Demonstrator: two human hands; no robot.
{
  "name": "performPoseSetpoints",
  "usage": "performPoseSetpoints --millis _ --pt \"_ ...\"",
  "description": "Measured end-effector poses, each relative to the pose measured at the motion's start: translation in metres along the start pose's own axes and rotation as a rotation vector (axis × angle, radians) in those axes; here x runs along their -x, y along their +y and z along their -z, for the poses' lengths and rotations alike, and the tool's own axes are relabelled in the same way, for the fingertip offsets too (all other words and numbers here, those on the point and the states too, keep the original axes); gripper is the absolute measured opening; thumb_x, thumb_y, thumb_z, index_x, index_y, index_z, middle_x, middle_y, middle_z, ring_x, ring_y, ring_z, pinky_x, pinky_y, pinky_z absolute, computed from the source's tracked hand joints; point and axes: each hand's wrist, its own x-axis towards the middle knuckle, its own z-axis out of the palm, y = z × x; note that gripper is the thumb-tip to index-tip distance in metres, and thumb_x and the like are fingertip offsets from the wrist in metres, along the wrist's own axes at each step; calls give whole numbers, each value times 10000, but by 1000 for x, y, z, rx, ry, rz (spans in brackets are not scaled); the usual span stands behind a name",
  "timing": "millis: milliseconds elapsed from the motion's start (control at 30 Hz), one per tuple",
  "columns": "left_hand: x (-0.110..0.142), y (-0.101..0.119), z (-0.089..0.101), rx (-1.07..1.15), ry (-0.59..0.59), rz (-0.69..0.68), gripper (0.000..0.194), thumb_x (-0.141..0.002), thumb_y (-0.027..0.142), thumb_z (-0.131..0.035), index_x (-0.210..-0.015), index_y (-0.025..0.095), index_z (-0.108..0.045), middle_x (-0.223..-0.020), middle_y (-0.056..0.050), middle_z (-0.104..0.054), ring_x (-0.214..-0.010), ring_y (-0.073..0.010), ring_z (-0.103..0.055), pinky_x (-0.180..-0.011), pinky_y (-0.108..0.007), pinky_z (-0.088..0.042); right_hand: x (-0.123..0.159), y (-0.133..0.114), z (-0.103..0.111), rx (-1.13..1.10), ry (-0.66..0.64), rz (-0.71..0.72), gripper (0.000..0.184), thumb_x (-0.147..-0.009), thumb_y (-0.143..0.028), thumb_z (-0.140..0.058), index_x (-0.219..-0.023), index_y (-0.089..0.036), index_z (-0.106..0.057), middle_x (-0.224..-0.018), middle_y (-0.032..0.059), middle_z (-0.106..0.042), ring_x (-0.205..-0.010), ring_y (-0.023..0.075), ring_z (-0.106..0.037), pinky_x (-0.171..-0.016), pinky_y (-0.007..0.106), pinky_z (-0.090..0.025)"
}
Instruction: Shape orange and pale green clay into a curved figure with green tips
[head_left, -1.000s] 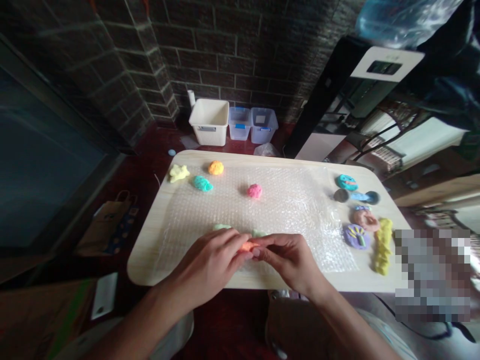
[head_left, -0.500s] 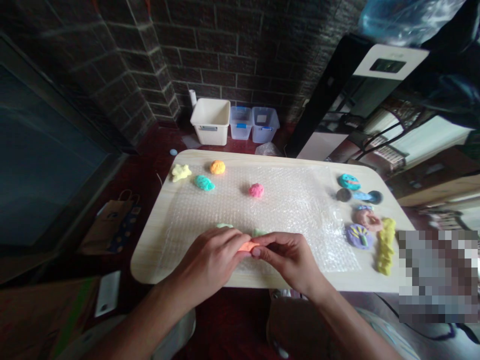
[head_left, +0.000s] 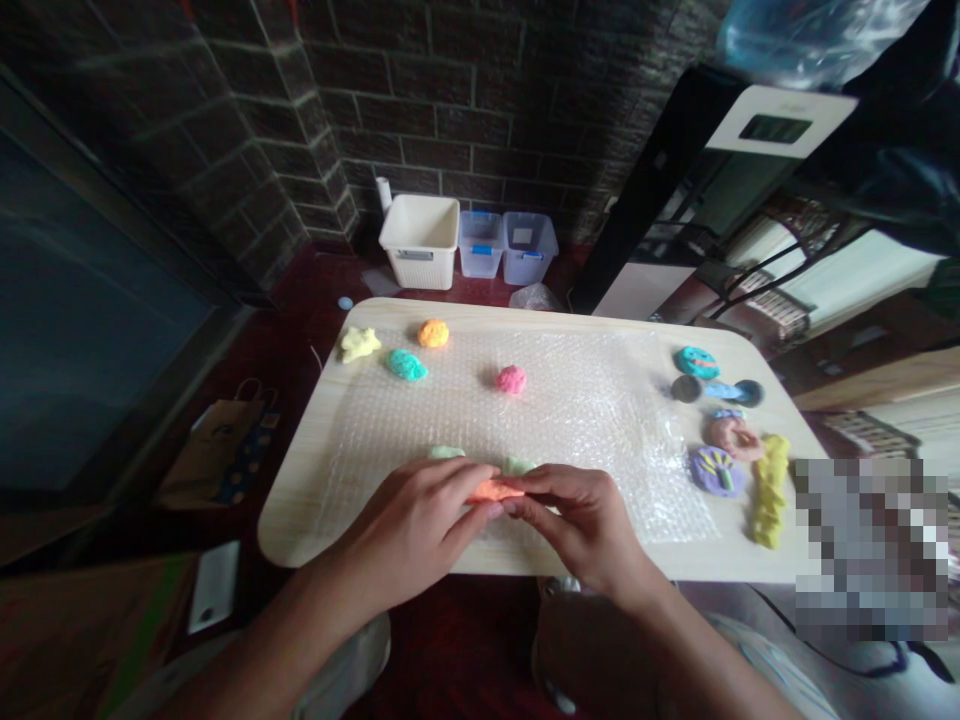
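Between my two hands is a small lump of orange modelling clay (head_left: 493,490), held above the near side of the table. My left hand (head_left: 427,515) pinches its left end between thumb and fingers. My right hand (head_left: 581,510) grips the right end with its fingertips. Just behind the hands, two pale green clay pieces (head_left: 448,452) lie on the bubble wrap (head_left: 585,410), partly hidden by my fingers. Farther off sits a pink clay ball (head_left: 511,379).
Yellow (head_left: 360,344), turquoise (head_left: 406,365) and orange clay shapes (head_left: 433,333) lie at the table's far left. Along the right are a teal disc (head_left: 697,361), a dumbbell-like piece (head_left: 718,391), a purple disc (head_left: 718,471) and a yellow strip (head_left: 770,490). Bins (head_left: 420,240) stand behind the table (head_left: 292,520).
My fingers have shifted slightly on the orange clay, and more of it shows between them. The other clay pieces stay where they were on the table.
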Motion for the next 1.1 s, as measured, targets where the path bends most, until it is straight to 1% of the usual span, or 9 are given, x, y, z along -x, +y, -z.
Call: performPoseSetpoints --millis 100,167,300,500,600,667,800,900,1100 --pt "-1 -2 3 3 11 -49 179 -1075 248 -522 -1098 235 -699 -963 -11 -729 -879 -195 -693 -768 -316 -515 -1 0 -2 -241 -25 -129 290 -893 -360 -842 -1156 -239 -828 -989 77 -839 -886 211 -783 -812 330 -629" --pt "-1 -3 3 -14 46 -75 159 -1058 224 -551 -1094 228 -705 -959 -14 -727 -875 -195 -690 -767 -316 -512 -2 -1 -4 -333 -26 -183 270 -887 -377 -845 -1105 -218 -837 -924 64 -833 -821 187 -769 -775 307 -627" --pt "0 -3 2 -65 80 -119 173 -1060 228 -542 -1029 197 -709 -899 -24 -714 -835 -199 -681 -753 -325 -502 -2 0 -6 -330 -30 -195 232 -893 -411 -832 -941 -186 -862 -781 58 -802 -702 169 -725 -687 292 -608" --pt "0 -1 1 -115 88 -134 193 -1074 229 -505 -1016 195 -685 -880 -23 -700 -812 -205 -672 -721 -327 -478 0 1 -8 -378 10 -173 274 -867 -367 -866 -1089 -209 -839 -828 47 -812 -743 168 -746 -726 291 -618" --pt "-1 0 1 -97 50 -107 187 -1078 228 -485 -1042 206 -667 -922 -24 -708 -839 -212 -683 -729 -333 -483 1 1 -7 -342 -6 -122 294 -880 -333 -857 -1148 -215 -826 -891 59 -821 -792 182 -754 -762 310 -620" --pt "-1 2 2 -44 -5 -66 194 -1083 230 -467 -1014 210 -647 -928 -17 -713 -843 -204 -692 -720 -326 -482 2 0 -5 -305 -47 -110 247 -906 -330 -830 -1117 -203 -839 -844 61 -810 -737 175 -732 -714 302 -607" --pt "1 8 4 95 -101 27 161 -1080 334 -508 -1056 222 -620 -991 -15 -733 -878 -189 -712 -729 -304 -496 4 -3 0 -305 -109 -128 273 -920 -313 -818 -1173 -210 -822 -860 57 -804 -722 164 -714 -687 283 -582" --pt "2 10 2 71 -128 46 186 -1085 363 -499 -1055 215 -607 -982 -29 -733 -865 -203 -714 -712 -312 -486 4 -5 1 -242 -117 -105 251 -932 -301 -806 -1162 -204 -826 -896 69 -806 -749 166 -709 -703 281 -572" --pt "2 8 -3 -6 -209 85 229 -1106 345 -430 -1070 197 -600 -909 -54 -736 -800 -232 -716 -643 -314 -451 2 -7 2 -207 -129 -124 197 -961 -329 -770 -1062 -171 -833 -786 51 -760 -696 149 -661 -651 262 -536"
